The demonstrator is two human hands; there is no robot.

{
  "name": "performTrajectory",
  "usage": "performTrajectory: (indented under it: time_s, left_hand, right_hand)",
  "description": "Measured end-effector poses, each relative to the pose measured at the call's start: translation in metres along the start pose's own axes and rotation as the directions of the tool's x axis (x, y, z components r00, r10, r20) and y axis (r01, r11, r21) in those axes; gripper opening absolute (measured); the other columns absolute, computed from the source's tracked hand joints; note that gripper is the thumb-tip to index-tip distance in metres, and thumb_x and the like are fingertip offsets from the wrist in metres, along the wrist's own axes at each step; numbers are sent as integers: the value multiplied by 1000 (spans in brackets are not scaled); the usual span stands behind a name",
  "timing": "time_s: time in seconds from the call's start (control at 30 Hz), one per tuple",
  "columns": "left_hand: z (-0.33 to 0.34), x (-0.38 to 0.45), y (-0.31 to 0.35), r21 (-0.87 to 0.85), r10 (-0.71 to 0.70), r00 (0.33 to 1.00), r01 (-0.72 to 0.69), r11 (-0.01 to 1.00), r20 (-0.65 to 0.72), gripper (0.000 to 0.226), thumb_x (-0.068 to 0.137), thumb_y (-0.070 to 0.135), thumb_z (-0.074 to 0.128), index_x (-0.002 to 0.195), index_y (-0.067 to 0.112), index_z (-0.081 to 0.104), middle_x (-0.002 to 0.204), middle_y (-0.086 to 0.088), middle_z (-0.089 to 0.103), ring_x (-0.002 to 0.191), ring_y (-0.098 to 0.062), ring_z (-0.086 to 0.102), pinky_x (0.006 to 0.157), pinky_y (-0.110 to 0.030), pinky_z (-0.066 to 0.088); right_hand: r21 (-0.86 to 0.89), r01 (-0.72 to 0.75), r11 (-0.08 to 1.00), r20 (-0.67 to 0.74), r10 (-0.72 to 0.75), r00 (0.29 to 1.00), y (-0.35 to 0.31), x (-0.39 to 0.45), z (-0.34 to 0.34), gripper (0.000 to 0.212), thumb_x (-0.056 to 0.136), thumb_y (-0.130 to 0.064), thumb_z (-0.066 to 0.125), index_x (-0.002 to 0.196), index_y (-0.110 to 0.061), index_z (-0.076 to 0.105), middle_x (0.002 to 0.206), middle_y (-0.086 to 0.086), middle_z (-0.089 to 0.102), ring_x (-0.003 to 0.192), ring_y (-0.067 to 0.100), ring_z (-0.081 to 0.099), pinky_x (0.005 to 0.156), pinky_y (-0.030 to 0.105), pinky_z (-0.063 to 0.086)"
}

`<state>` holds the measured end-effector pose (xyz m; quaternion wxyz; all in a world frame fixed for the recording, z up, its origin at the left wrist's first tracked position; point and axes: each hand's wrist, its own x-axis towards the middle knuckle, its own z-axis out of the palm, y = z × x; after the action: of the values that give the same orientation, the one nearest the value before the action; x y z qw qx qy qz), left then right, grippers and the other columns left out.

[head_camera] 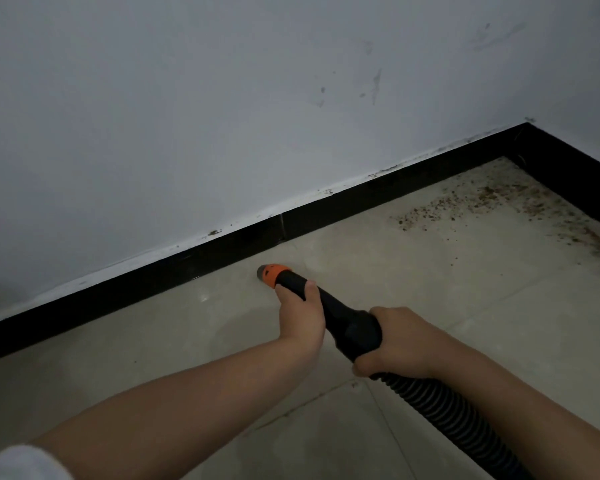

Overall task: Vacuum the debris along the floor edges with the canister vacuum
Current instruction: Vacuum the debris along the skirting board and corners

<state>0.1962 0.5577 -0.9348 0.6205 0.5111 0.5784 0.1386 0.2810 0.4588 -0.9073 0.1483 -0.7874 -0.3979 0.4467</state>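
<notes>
Both hands, left hand (300,308) and right hand (397,341), grip the nozzle (274,273) near the baseboard (361,200), while debris (499,202) remains far right.

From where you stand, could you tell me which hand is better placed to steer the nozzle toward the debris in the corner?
Left. The left hand grips just behind the orange nozzle; the right hand holds farther back by the hose.
</notes>
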Motion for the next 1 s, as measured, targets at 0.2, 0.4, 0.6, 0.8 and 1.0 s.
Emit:
performTrajectory:
  time_s: [0.2, 0.4, 0.6, 0.8, 1.0]
  left_hand:
    - [-3, 0, -1, -9, -17, 1000, 17, 1000, 6, 58, 101, 27, 33, 150, 14, 6, 142, -15, 39, 126, -31, 45, 106, -36, 38]
    - [37, -20, 0, -66, -123, 989, 128, 989, 84, 63, 101, 31, 32, 150, 11, -1, 144, -17, 37, 127, -33, 44, 110, -42, 35]
    - [85, -34, 10, -78, -211, 968, 223, 972, 138, 62, 100, 34, 33, 150, 11, 3, 140, -17, 42, 122, -34, 49, 105, -43, 40]
    - [100, -37, 12, 19, -150, 966, 149, 989, 211, 61, 102, 29, 31, 151, 14, -3, 140, -16, 42, 120, -33, 50, 102, -42, 43]
    - [139, -45, 14, 16, -146, 916, 151, 988, 373, 55, 101, 26, 34, 149, 10, 12, 142, -17, 38, 123, -34, 47, 98, -40, 45]
  right_hand:
    - [-31, -17, 999, 30, 18, 999, -7, -3, -1, 33, 68, -27, 77, 80, -21, 47, 83, -5, 54, 69, 6, 53, 62, 23, 48]
    - [-122, -99, 988, 77, 109, 991, 9, -34, -39, 29, 69, -27, 78, 78, -22, 50, 79, -6, 57, 65, 4, 55, 56, 17, 47]
    - [-130, -176, 976, 13, 179, 984, 36, -57, -62, 27, 67, -28, 78, 82, -21, 56, 80, -5, 63, 67, 6, 60, 58, 18, 48]
    - [-82, -213, 974, -44, 210, 977, 56, -65, -55, 31, 69, -32, 77, 85, -21, 52, 83, -7, 58, 68, 4, 56, 54, 15, 42]
    - [-38, -316, 948, -77, 312, 947, 80, -88, -74, 34, 68, -37, 76, 89, -19, 56, 86, -4, 61, 73, 8, 59, 65, 24, 50]
